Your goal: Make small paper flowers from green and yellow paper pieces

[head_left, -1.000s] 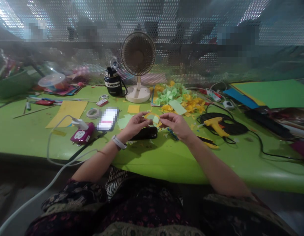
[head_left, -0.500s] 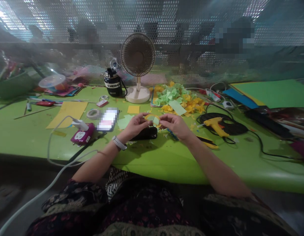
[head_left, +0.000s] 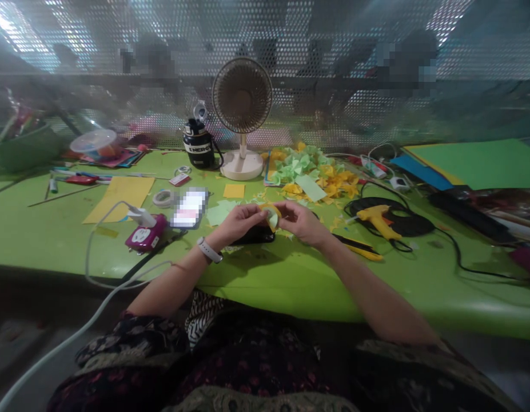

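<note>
The left hand (head_left: 241, 224) and right hand (head_left: 302, 223) both pinch one yellow-and-green paper piece (head_left: 271, 216) between their fingertips, just above one black case (head_left: 254, 236). Farther right lies one yellow glue gun (head_left: 376, 220). The green table (head_left: 282, 286) extends nearward to its edge.

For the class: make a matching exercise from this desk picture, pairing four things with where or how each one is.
Things:
1. paper piece
2. watch
3. glue gun
4. socket

Places and states:
A. has a white plug in it
B. held between the left hand and right hand
C. worn on the left wrist
D. lying on a black cable

Pairs: 1-B; 2-C; 3-D; 4-A
</note>
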Motion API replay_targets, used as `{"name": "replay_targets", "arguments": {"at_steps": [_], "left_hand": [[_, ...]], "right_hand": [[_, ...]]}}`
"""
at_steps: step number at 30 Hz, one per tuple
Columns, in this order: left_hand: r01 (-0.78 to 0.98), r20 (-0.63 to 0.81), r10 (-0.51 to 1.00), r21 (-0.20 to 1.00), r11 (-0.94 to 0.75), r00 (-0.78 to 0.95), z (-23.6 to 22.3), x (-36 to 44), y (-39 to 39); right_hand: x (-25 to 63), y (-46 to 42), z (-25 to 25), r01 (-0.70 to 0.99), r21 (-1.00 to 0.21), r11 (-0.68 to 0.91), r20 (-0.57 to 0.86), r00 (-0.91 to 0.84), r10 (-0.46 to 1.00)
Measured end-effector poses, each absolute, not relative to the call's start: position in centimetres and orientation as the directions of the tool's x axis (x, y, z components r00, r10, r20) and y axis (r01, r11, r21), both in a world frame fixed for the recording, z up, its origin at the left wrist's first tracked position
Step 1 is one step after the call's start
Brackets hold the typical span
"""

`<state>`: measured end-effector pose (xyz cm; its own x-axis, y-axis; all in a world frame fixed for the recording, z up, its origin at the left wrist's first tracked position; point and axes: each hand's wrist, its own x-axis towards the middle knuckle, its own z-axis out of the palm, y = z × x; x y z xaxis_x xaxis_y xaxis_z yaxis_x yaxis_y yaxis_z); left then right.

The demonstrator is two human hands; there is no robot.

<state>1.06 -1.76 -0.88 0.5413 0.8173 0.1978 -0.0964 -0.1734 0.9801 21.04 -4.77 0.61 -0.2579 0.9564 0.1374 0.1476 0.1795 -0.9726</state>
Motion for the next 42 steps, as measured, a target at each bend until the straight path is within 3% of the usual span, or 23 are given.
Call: {"name": "replay_targets", "arguments": {"at_steps": [5,10,15,26,29,39,42], "left_hand": [[-0.041,0.21,0.809,0.974,-0.224,0.549,-0.4,1.0,-2.2],[-0.11,0.189,0.78,0.982,-0.154,0.596,-0.2,0.9,-2.4],[-0.173,0.147,0.772,0.984,-0.049,0.618,-0.5,0.8,-2.4],[-0.1,0.16,0.805,0.987,-0.125,0.572,-0.1,0.6,-2.6],[-0.092,0.163,0.808,0.987,-0.134,0.566,-0.1,0.7,-2.6],[-0.037,0.159,0.772,0.984,-0.173,0.615,0.0,0.8,-2.6],[-0.04,0.181,0.762,0.979,-0.2,0.622,0.0,0.6,-2.3]], "right_hand": [[20.9,-4.8,0.6,0.048,-0.995,0.082,0.065,-0.293,0.954],[20.9,-4.8,0.6,0.009,-1.0,0.0,-0.003,-0.287,0.958],[20.7,-5.1,0.7,-0.024,-0.999,-0.028,-0.019,-0.303,0.953],[20.9,-5.1,0.7,-0.031,-0.999,-0.03,-0.018,-0.332,0.943],[21.0,-5.1,1.2,-0.036,-0.999,0.008,0.019,-0.305,0.952],[20.1,-6.1,1.4,0.294,-0.891,0.346,0.299,-0.195,0.934],[20.2,-6.1,1.6,0.263,-0.902,0.343,0.304,-0.178,0.936]]}}
